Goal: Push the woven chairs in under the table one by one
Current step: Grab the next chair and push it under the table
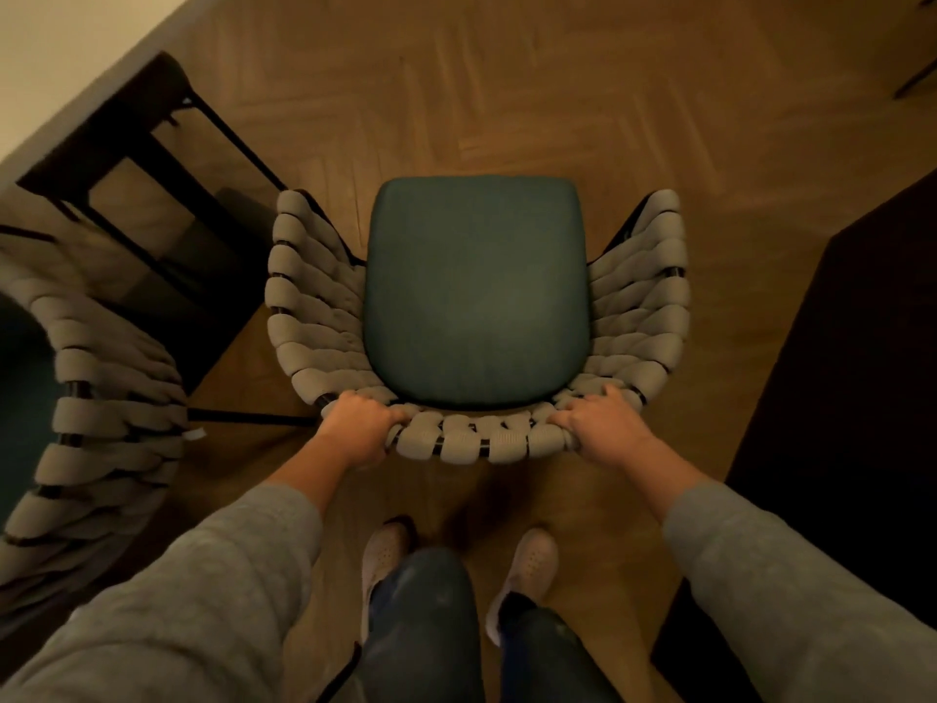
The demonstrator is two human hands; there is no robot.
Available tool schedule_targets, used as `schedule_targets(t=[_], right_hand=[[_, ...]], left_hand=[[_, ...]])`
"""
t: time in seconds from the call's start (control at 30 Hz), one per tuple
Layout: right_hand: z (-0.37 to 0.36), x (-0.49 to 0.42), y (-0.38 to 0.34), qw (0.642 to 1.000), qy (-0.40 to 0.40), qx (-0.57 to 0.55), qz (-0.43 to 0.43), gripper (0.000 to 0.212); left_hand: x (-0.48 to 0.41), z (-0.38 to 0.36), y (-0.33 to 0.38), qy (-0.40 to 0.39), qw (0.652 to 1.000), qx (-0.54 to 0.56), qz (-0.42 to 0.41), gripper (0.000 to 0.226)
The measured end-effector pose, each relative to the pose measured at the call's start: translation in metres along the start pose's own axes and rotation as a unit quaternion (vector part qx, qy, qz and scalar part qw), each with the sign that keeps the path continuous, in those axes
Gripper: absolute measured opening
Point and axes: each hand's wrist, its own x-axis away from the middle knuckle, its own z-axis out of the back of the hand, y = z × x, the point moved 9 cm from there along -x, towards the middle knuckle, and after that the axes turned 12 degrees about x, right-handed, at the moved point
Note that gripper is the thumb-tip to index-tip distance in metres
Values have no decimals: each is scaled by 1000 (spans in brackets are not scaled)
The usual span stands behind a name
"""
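A woven chair (314,296) with thick grey braided sides and a teal seat cushion (474,291) stands on the wooden floor directly in front of me, its open front facing away. My left hand (355,428) grips the left end of the backrest rim. My right hand (603,423) grips the right end of the same rim. A second woven chair (101,428) of the same kind stands at the left edge of the view. The pale table (45,58) shows only as a corner at the top left.
A dark frame of legs (152,159) stands under the table at the upper left, close to the chair's left arm. A dark rug or furniture edge (836,398) fills the right side. Herringbone wood floor (507,93) stretches ahead. My feet (456,555) stand just behind the chair.
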Motion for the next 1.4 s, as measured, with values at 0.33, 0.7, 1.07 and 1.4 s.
schedule_targets(t=[0.33, 0.7, 1.07, 1.4], right_hand=[[21, -39, 71, 998, 10, 45, 36, 38], [76, -112, 153, 996, 31, 64, 48, 40], [77, -107, 163, 989, 66, 67, 113, 36], [51, -61, 148, 945, 60, 208, 243, 38]], left_hand=[[-48, 37, 9, -28, 997, 29, 61, 50], [-116, 95, -13, -25, 988, 75, 132, 50], [-101, 87, 11, -35, 968, 138, 208, 44], [-32, 10, 120, -25, 913, 254, 318, 43]])
